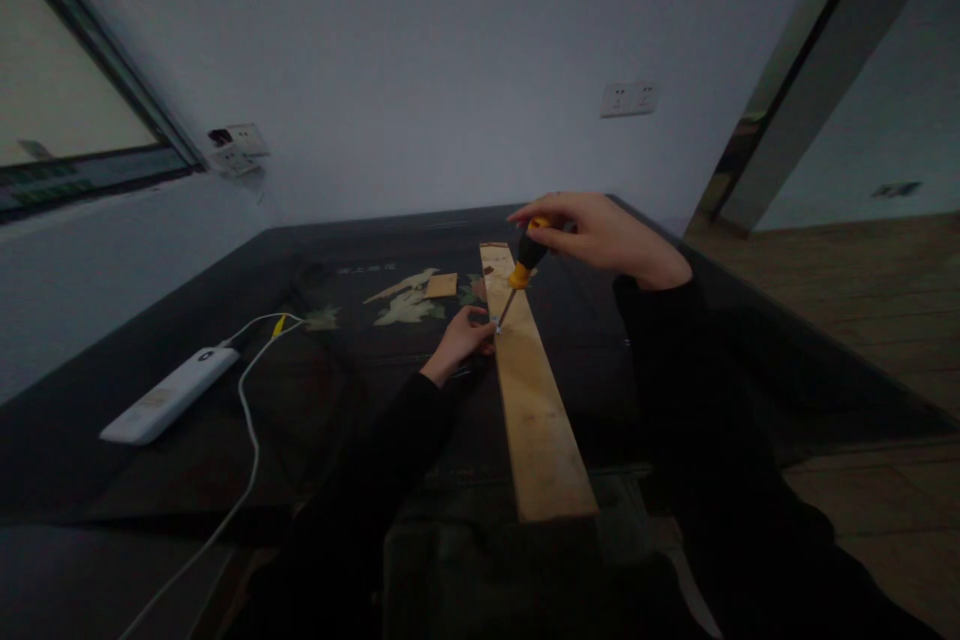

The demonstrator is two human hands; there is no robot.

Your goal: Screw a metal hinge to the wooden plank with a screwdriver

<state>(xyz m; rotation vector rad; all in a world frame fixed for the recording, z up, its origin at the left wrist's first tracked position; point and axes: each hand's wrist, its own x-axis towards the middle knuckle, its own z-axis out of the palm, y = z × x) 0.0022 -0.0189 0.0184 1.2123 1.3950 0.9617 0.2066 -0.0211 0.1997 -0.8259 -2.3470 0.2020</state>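
A long wooden board [536, 410] runs from the front edge of the dark table toward the wall. My right hand [589, 232] is closed around the yellow and black handle of a screwdriver [527, 255], which tilts down to the left. Its tip meets a small shiny metal piece [498, 326] at the board's left edge; the kind of piece is too small to make out. At that same spot, my left hand [463, 340] is closed, fingers pinched against the metal piece and the board's side.
A small square wood piece [442, 285] lies on the dark table covering [337, 420], left of the board. Further left is a white power bank [171, 394] with a white cable [251, 440] trailing off the front. Wall sockets [628, 100] are behind the table.
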